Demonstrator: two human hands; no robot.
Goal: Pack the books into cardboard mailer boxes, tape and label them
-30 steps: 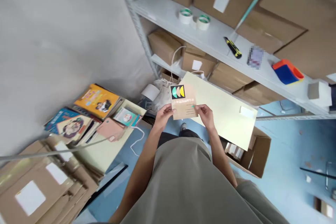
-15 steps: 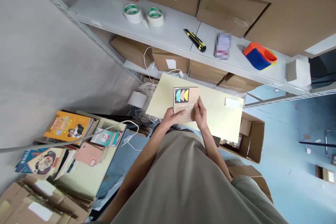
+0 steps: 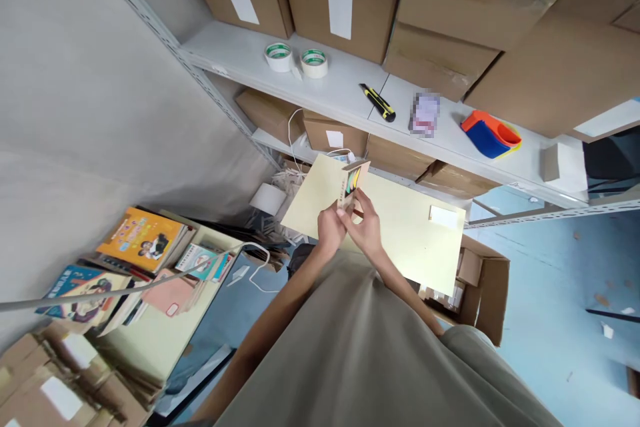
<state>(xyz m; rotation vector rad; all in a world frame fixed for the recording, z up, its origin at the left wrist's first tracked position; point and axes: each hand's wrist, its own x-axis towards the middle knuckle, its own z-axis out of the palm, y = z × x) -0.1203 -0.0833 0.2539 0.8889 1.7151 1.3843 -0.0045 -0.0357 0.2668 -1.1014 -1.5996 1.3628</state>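
Note:
A small thick book (image 3: 354, 185) is held up over the pale yellow tabletop (image 3: 410, 220), turned so that its spine and part of its colourful cover face me. My left hand (image 3: 331, 230) is closed around the lower left of the book. From the right, my right hand (image 3: 366, 223) grips the lower cover, its thumb and fingers against the edge near the spine. Both hands almost meet at the bottom of the book. A small white block (image 3: 443, 216) lies on the tabletop to the right of my hands.
A grey shelf (image 3: 345, 90) ahead carries tape rolls (image 3: 314, 63), a yellow-black utility knife (image 3: 377, 103), coloured holders (image 3: 491, 135) and cardboard boxes (image 3: 340, 0). Stacked books (image 3: 143, 239) cover a side table at left. An open carton (image 3: 493, 293) stands right; a cable (image 3: 200, 267) crosses the left side.
The book has been turned from cover facing up to spine towards me. My hands have drawn together at its lower end. The camera view has tilted upward slightly.

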